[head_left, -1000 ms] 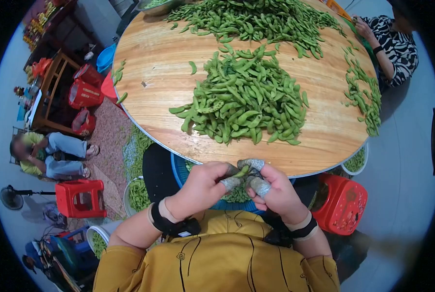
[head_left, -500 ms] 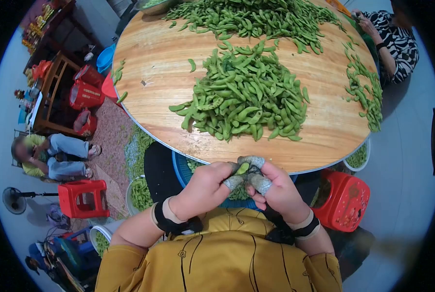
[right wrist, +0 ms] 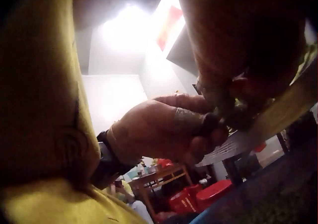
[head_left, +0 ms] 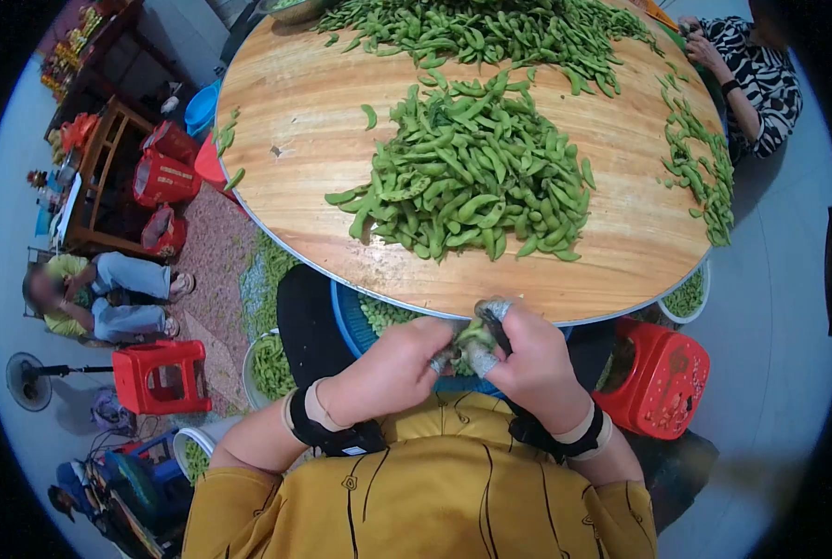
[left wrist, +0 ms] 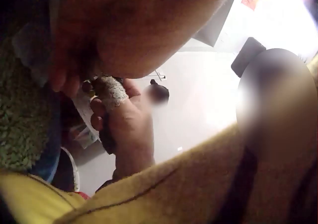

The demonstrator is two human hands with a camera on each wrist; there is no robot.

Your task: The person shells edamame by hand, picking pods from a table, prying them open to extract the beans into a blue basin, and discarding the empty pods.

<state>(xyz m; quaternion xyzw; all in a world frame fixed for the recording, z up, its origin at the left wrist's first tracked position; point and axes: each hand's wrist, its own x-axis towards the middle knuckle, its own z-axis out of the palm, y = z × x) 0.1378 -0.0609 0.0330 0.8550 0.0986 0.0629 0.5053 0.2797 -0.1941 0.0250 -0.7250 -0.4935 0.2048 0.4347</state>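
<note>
Close to the table's near edge my two hands meet around one green edamame pod (head_left: pixel 473 332). My left hand (head_left: pixel 383 365) pinches it from the left, with grey tape on the thumb. From the right, my right hand (head_left: pixel 539 361) grips the pod with taped thumb and finger. Fingers hide most of the pod. Beneath them is a blue basket (head_left: pixel 343 317) holding shelled green beans (head_left: pixel 383 314). A heap of edamame pods (head_left: pixel 476 177) lies ahead on the round wooden table (head_left: pixel 295 200). In the wrist views the fingertips are dark and partly hidden.
A larger pod pile (head_left: pixel 490 33) covers the table's far side, and a strip of pods (head_left: pixel 700 172) lines its right edge. Red stools (head_left: pixel 658 377) (head_left: pixel 160 377) stand on both sides. One person (head_left: pixel 751 84) sits far right, another person (head_left: pixel 108 293) at left.
The pod, earlier showing lengthwise between the fingertips, is now squeezed and mostly covered. My right hand has tilted in and the hands have drawn closer together. The heap looks unchanged.
</note>
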